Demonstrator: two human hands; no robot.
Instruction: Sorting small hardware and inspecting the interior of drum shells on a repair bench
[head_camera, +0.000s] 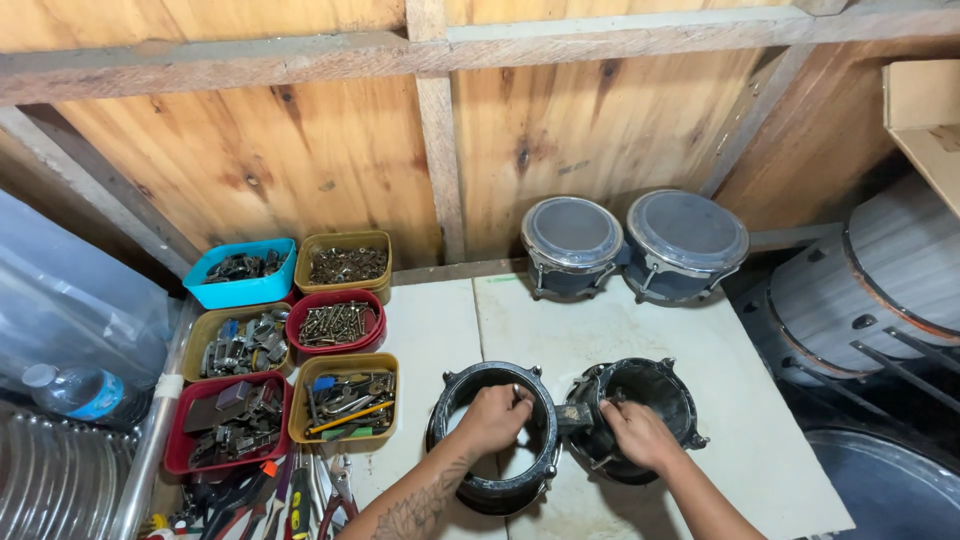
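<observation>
Wooden plank walls are backing a pale worktable (620, 340) in the head view, and the person is leaning over it with both hands down on a pair of joined black drum shells (560, 425) lying mouths up near the front edge. The left hand (495, 415) is curling over the inner rim of the nearer, larger shell, fingers closing on its edge, which looks like a way of keeping the pair from turning. The right hand (640, 432) is pinching at the block that bridges the two shells, fingers bunched tight together; whether a small tool or fastener is sitting between them is hard to tell, since the knuckles are covering the spot.

A finished pair of bongos (632, 245) with grey heads is standing upright against the wall, well apart from the hands. Small plastic tubs (290, 330) of screws, brackets and hand tools are crowding the left side within easy arm's reach. A water bottle (75, 390) is lying further left, off the table.
</observation>
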